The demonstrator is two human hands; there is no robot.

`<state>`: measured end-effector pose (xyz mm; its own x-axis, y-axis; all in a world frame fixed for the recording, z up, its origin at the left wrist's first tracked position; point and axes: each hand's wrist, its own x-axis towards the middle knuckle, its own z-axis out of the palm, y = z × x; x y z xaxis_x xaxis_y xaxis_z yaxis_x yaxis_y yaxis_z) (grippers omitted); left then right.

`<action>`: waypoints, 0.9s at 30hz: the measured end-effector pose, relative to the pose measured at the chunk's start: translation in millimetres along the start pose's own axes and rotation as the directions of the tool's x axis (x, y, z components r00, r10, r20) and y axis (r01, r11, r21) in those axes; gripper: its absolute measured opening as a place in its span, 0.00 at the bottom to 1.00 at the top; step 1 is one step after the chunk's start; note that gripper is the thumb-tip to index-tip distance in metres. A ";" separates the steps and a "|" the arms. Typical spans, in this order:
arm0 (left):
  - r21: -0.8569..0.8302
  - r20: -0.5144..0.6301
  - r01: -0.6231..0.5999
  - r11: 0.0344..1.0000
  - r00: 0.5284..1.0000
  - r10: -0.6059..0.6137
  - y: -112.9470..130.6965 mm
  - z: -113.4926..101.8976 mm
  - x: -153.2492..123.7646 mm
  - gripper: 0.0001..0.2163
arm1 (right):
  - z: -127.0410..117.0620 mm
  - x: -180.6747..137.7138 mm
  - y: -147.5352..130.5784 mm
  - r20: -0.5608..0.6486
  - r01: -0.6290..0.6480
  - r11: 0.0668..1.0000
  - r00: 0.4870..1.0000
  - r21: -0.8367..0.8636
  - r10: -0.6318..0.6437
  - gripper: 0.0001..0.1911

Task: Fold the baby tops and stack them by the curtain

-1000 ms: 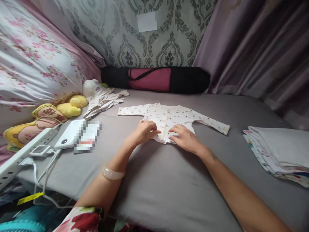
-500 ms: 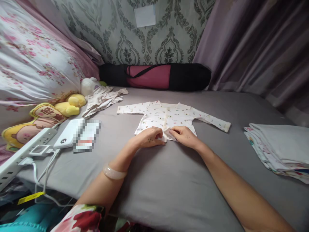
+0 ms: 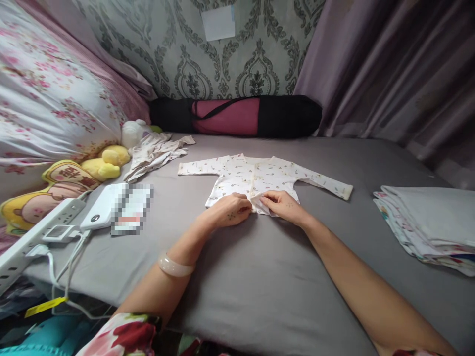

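A small white baby shirt (image 3: 237,177) with a scattered print lies spread on the grey sheet (image 3: 267,277), its sleeves stretched to both sides and its neck away from me. My left hand (image 3: 233,209) is closed at the middle of the bottom hem, thumb and fingers together on the shirt's edge. Just beside it, my right hand (image 3: 284,203) pinches the other front panel near the hem and lifts that corner a little. A button placket runs down the shirt's centre. The fingertips of my left hand are partly hidden.
Folded cloths (image 3: 426,222) are stacked at the right. On the left lie a crumpled garment (image 3: 156,153), yellow plush toys (image 3: 106,163), a white power bank (image 3: 104,205) and a power strip (image 3: 40,242) with cables. A black and red long bag (image 3: 226,117) rests against the wall.
My left thumb and fingers have closed together at the hem. My right hand keeps its pinch on the shirt. The whole view has shifted slightly.
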<state>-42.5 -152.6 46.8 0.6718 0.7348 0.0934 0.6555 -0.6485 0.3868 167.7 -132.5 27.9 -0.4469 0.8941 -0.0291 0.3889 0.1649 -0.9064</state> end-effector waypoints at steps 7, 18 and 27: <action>-0.110 0.001 -0.021 0.994 1.000 0.021 -0.9 -0.7 0.0 0.10 | 1.2 -3.1 -4.8 0.010 0.076 0.995 0.997 -0.070 -0.075 0.17; -0.357 0.066 0.058 0.932 0.997 -0.037 0.7 -6.3 -1.7 0.18 | 9.7 -15.1 -17.0 0.197 0.285 0.856 0.956 -0.432 -0.219 0.12; -0.027 -0.157 0.065 0.997 0.985 -0.069 -9.1 19.9 6.3 0.18 | -9.9 -8.4 -3.5 -0.150 0.069 0.755 0.964 -0.652 -0.218 0.21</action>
<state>-37.4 -146.1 25.6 0.5624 0.7998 0.2097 0.6886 -0.5934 0.4168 178.1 -136.5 35.4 -0.3951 0.8887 0.2326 0.7881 0.4580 -0.4112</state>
